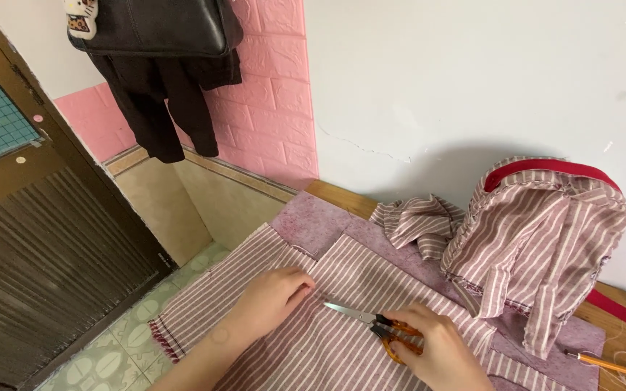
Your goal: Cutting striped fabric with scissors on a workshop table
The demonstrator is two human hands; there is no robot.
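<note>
Left hand lies flat, palm down, fingers loosely spread, pressing the striped fabric spread on the table. Right hand is closed around the orange handles of the scissors — blades point left toward the left hand, resting on the fabric, nearly shut. Bunched striped cloth sits well to the right — pencil beside it at the table edge.

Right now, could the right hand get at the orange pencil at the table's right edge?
Probably yes: the right hand holds scissors, but only flat striped fabric lies between it and the pencil.
</note>
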